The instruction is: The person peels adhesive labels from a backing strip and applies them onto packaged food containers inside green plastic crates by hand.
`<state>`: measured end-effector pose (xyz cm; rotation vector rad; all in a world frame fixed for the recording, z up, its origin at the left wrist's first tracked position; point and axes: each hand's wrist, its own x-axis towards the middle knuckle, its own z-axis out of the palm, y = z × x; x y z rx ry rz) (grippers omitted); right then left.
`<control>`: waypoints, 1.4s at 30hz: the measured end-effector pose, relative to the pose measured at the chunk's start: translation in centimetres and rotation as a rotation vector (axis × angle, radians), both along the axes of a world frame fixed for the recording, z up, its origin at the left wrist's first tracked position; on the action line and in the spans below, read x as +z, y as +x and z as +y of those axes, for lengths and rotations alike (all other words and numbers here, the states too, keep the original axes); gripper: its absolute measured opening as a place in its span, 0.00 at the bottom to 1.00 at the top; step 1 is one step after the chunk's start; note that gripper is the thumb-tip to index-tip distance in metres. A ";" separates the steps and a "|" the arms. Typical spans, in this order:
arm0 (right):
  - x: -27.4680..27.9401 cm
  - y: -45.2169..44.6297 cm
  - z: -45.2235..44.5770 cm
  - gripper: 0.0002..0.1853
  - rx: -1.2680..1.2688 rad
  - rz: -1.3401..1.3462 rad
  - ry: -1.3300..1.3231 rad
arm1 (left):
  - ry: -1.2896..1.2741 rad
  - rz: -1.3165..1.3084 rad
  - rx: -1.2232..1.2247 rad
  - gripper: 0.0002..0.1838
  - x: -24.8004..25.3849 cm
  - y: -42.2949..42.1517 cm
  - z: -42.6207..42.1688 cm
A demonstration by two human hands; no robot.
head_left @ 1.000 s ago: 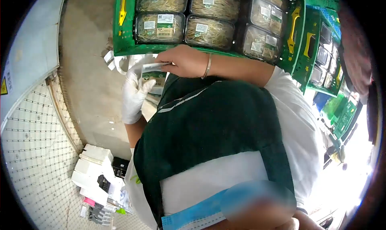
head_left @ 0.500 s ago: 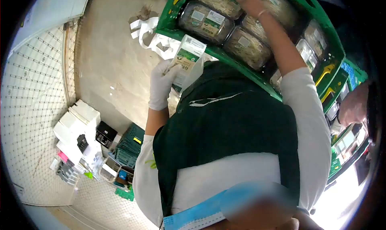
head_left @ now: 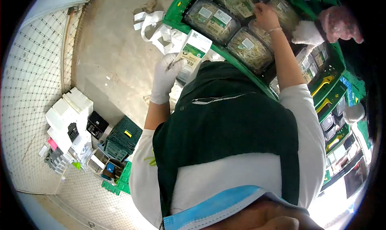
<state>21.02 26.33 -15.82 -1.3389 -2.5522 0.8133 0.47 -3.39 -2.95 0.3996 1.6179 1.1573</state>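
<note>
My left hand (head_left: 165, 75), in a white glove, is closed around a stack of printed green-and-white labels (head_left: 194, 49) in front of the apron. My right hand (head_left: 266, 17) is bare, with a bracelet at the wrist. Its fingers are closed together at the end of a label (head_left: 245, 9) on a clear-lidded pack (head_left: 227, 0) in the green crate (head_left: 245, 71). Pale, thin strands like sprouts fill the packs. A nearer pack (head_left: 212, 20) bears a white sticker and a printed label; beside it, another pack (head_left: 250, 49) shows only a white sticker.
A co-worker's white-gloved hand (head_left: 307, 34) with a pink sleeve (head_left: 341, 24) reaches into the crate's right side. Another gloved hand (head_left: 354, 113) is farther right near more crates. White straps (head_left: 150, 27) lie left of the crate. White boxes (head_left: 70, 113) and a dark folded crate (head_left: 122, 137) stand lower left.
My right hand has shifted down and right to the end of the label. A co-worker's gloved hand has come into the crate's right side. The left hand still holds the label stack.
</note>
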 end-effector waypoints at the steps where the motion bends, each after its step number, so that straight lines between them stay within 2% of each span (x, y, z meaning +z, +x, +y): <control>1: -1.0 0.0 0.6 0.15 -0.029 -0.050 -0.044 | 0.006 -0.014 -0.036 0.12 0.0 0.0 0.0; 3: -2.0 -0.6 1.3 0.15 -0.010 -0.084 0.010 | 0.016 -0.028 -0.072 0.12 -0.4 0.1 1.0; 5: -1.7 -1.8 1.6 0.18 0.009 -0.095 0.027 | 0.316 0.349 -0.226 0.13 -0.9 -0.2 3.9; 6: -1.6 -2.4 1.8 0.19 0.018 -0.100 0.035 | 0.452 0.385 -0.275 0.15 -0.9 -0.3 5.5; 7: -1.7 -2.8 1.7 0.18 -0.005 -0.112 0.045 | 0.246 0.633 -0.562 0.17 0.4 -0.2 8.7; 8: -1.9 -3.0 1.7 0.17 -0.028 -0.128 0.054 | 0.252 0.850 -0.689 0.17 -0.2 0.2 11.1; 9: -2.0 -3.1 1.8 0.17 -0.049 -0.145 0.064 | 0.397 1.011 -0.700 0.14 -0.2 1.2 13.3; 10: -2.2 -3.2 1.9 0.16 -0.070 -0.162 0.076 | 0.355 1.180 -0.881 0.12 -1.8 1.7 15.8; 11: -2.5 -3.3 2.0 0.16 -0.092 -0.178 0.087 | 0.197 1.317 -1.052 0.10 -2.5 2.3 18.3; 13: -3.0 -3.2 2.1 0.14 -0.085 -0.209 0.109 | -0.110 1.359 -1.272 0.15 -4.7 3.1 22.1; 14: -3.1 -3.2 1.9 0.13 -0.063 -0.227 0.125 | -0.101 1.352 -1.181 0.22 -7.3 3.1 23.3; 16: -3.0 -3.1 1.5 0.11 0.007 -0.274 0.154 | -0.047 1.456 -1.253 0.27 -9.8 2.8 24.6; 17: -2.7 -3.3 1.5 0.10 0.054 -0.304 0.160 | -0.125 1.421 -1.271 0.23 -10.1 3.0 25.0; 18: -2.4 -3.2 1.3 0.09 0.095 -0.307 0.164 | -0.121 1.415 -1.278 0.23 -10.4 3.1 25.4; 19: -1.5 -3.1 1.1 0.08 0.125 -0.274 0.162 | -0.229 1.365 -1.399 0.20 -10.4 3.2 25.6; 20: -0.1 -2.8 0.5 0.07 0.113 -0.129 0.153 | -0.341 1.307 -1.520 0.18 -10.6 3.3 25.6; 22: 4.5 -2.0 -0.7 0.09 0.005 0.393 0.106 | -0.291 1.319 -1.461 0.16 -11.2 3.3 25.7; 24: 10.4 -0.8 0.2 0.14 -0.307 0.355 -0.247 | -0.195 1.331 -1.351 0.16 -11.0 3.1 25.5; 25: 6.8 1.2 2.8 0.19 -0.152 0.647 -0.235 | -0.243 1.253 -1.379 0.15 -8.8 3.0 25.6; 26: 6.6 1.5 3.6 0.19 -0.149 0.647 -0.239 | -0.346 0.891 -1.289 0.15 -5.1 2.6 25.2; 27: 6.7 1.7 4.1 0.19 -0.073 0.486 -0.203 | -0.437 0.533 -1.174 0.15 -1.9 1.7 23.8; 28: 6.7 1.4 4.7 0.20 0.003 0.330 -0.158 | -0.072 0.517 -1.018 0.14 -0.8 0.1 21.1; 29: 6.0 0.4 4.3 0.23 0.021 0.257 -0.251 | 0.292 0.515 -0.903 0.13 0.3 -1.4 18.4; 30: 4.1 -0.9 3.6 0.23 -0.033 0.122 -0.334 | 0.106 0.683 -1.004 0.15 1.3 -2.6 16.3; 32: -1.3 -2.8 3.1 0.23 0.109 0.043 0.219 | 0.137 0.270 -0.669 0.17 3.1 -4.3 9.4; 33: -3.0 -3.1 2.4 0.23 0.112 0.048 0.214 | 0.075 0.039 -0.509 0.18 4.6 -3.8 7.4; 34: -4.2 -3.4 1.7 0.24 0.056 -0.111 0.291 | 0.013 -0.188 -0.343 0.19 5.8 -3.4 5.7; 35: -4.6 -3.8 1.2 0.25 0.000 -0.272 0.367 | 0.055 -0.169 -0.289 0.20 5.5 -2.8 4.1; 36: -4.9 -3.8 0.4 0.25 -0.001 -0.271 0.360 | 0.097 -0.150 -0.238 0.21 4.8 -2.2 2.4; 37: -4.5 -3.7 -0.5 0.27 -0.045 -0.232 0.393 | 0.048 -0.289 -0.223 0.21 4.8 -1.6 1.4; 38: -4.4 -3.6 -1.2 0.30 -0.087 -0.193 0.428 | 0.075 -0.322 -0.213 0.19 6.6 -0.5 2.5; 39: -4.3 -3.7 -1.8 0.35 -0.106 -0.224 0.373 | 0.010 -0.344 -0.181 0.18 6.1 0.0 2.0; 40: -4.2 -3.7 -2.1 0.35 -0.099 -0.227 0.376 | -0.052 -0.366 -0.147 0.17 5.1 0.3 1.4; 42: -3.3 -4.0 -2.1 0.37 -0.025 -0.429 0.394 | -0.058 -0.295 -0.073 0.09 2.8 0.0 0.6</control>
